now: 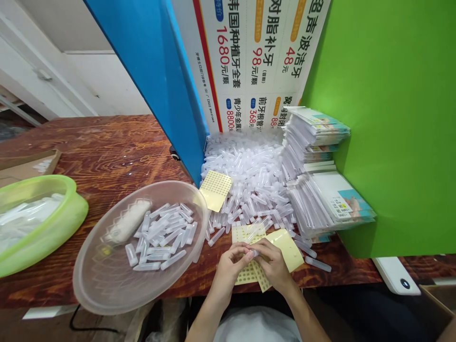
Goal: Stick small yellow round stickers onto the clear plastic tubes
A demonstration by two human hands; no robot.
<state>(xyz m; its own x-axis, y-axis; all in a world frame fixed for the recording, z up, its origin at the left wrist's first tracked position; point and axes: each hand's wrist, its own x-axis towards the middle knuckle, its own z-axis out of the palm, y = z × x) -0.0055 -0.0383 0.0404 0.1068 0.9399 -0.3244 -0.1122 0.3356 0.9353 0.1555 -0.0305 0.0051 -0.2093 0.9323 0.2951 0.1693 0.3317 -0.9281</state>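
My left hand (231, 263) and my right hand (271, 262) meet at the table's front edge, fingers pinched together round a small clear plastic tube (253, 252). Beneath them lie yellow sticker sheets (285, 244) with rows of small round dots. Just beyond is a large heap of clear tubes (249, 180), with another yellow sheet (214, 190) leaning on its left side. To the left, a clear plastic bowl (107, 280) holds several tubes (162, 235) and a white roll.
Stacks of printed leaflets (320, 190) rest against a green panel (392, 118) on the right. A blue board (156, 71) and a price poster stand behind the heap. A green bowl (71, 213) with plastic bags sits at far left on the wooden table (107, 152).
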